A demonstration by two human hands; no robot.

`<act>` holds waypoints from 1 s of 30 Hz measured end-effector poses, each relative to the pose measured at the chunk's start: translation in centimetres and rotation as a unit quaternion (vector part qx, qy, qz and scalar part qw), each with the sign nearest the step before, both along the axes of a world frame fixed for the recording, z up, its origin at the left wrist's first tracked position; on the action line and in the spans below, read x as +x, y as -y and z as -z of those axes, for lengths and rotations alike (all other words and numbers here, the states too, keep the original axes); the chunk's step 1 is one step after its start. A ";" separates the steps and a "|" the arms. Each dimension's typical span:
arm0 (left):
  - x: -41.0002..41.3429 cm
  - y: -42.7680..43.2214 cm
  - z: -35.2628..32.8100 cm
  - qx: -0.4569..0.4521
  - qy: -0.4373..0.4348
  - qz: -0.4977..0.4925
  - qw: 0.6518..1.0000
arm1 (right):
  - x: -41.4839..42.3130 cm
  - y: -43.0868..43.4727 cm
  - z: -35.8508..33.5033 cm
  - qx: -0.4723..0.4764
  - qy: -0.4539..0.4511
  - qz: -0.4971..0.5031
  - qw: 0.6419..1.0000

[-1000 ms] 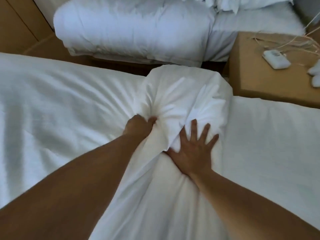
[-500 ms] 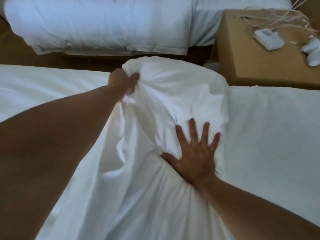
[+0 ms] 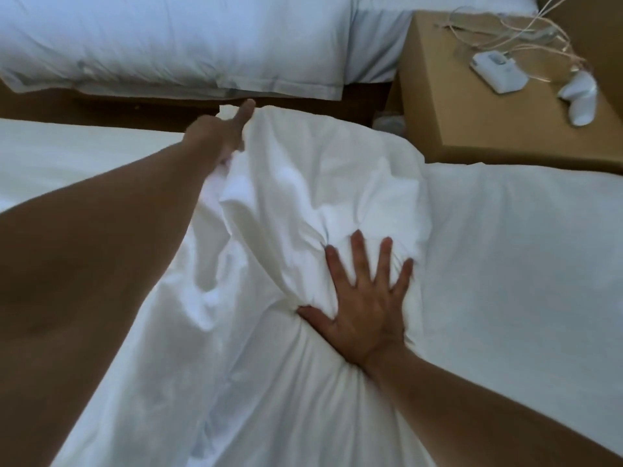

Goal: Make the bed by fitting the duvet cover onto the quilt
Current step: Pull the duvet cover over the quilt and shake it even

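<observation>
The flat white sheet of the near bed (image 3: 505, 257) lies open on the right side, and also at the far left. In the middle the bunched white duvet cover (image 3: 320, 183) rises as a soft mound. Beyond it a dark narrow gap (image 3: 135, 107) runs before the second white bed (image 3: 175, 38). At far right the brown wooden bedside worktop (image 3: 448, 106) stands close, carrying a white flat device (image 3: 499, 71) and thin tangled cables (image 3: 526, 32).

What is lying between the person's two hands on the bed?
In the head view, only bunched white duvet cover fills the stretch between the left hand, reaching at its far corner, and the right hand, pressed flat on it.
</observation>
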State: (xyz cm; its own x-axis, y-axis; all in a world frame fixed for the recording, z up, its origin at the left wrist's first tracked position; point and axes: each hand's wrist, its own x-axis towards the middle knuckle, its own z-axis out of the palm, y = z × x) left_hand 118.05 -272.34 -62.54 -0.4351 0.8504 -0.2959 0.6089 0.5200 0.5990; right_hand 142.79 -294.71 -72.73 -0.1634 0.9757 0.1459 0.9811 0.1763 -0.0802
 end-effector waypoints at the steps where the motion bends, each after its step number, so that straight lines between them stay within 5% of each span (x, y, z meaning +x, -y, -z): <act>1: 0.4 -0.5 -0.1 -0.010 0.022 0.006 1.000 | 0.0 0.0 0.0 0.001 0.000 0.002 1.000; 6: 0.1 0.6 0.2 0.041 -0.124 -0.006 0.991 | 0.0 -0.1 0.2 0.001 0.005 0.006 1.000; 12: -0.4 1.7 -4.1 -0.163 0.068 0.052 0.983 | -0.1 0.1 0.3 0.011 0.007 0.005 1.000; 14: -0.9 1.6 -3.5 -0.108 0.125 0.019 0.986 | 0.0 0.1 0.3 0.013 0.009 0.007 1.000; 17: -0.7 2.0 -0.3 0.033 0.033 -0.049 0.998 | 0.0 -0.1 0.6 0.020 0.006 0.005 1.000; 20: 0.5 3.1 -0.3 0.021 -0.049 -0.003 0.999 | 0.1 -0.3 1.2 0.036 0.005 0.004 0.999; 23: -0.9 7.9 -4.4 -0.108 0.009 0.071 0.992 | 0.5 -0.6 1.7 0.053 -0.003 0.006 0.999; 26: -4.9 17.7 -4.6 -0.259 0.100 0.168 0.946 | 0.3 -0.4 2.0 0.050 0.000 0.012 0.999; 30: -5.6 24.2 -0.6 -0.116 0.116 0.006 0.986 | 0.1 -0.5 1.8 0.034 -0.009 0.010 0.999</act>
